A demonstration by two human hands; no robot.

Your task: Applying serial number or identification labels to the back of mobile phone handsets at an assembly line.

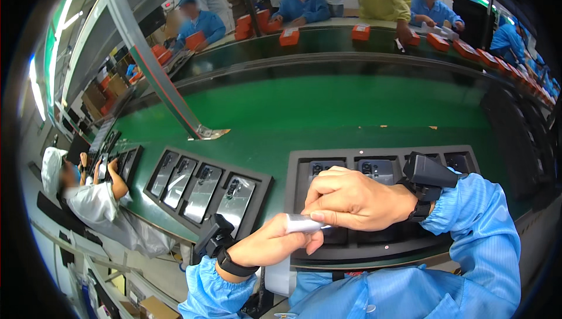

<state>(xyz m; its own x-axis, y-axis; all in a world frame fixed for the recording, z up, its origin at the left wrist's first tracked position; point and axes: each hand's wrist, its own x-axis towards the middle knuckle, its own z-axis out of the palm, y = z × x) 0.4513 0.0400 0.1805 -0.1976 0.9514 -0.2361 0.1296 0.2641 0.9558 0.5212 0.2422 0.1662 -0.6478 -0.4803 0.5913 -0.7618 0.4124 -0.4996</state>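
Observation:
Both hands meet above a dark tray (331, 154) with phones standing in its slots. My left hand (263, 246) is closed, with a small glossy silvery-white piece (301, 224) at its thumb. I cannot make out what kind of thing this piece is. The closed fingers of my right hand (357, 202) pinch at the same piece from the right. Partly covered by that hand, a phone (374, 170) with a dark back lies in the tray. Each wrist wears a black strap with a black box on it.
To the left, a second dark tray (264, 193) holds several shiny grey phones (203, 191). A metal post (158, 76) rises from the green table (293, 99). Dark stacked trays (518, 137) stand at the right. A co-worker (105, 202) handles a phone at left; orange boxes (288, 36) line the far belt.

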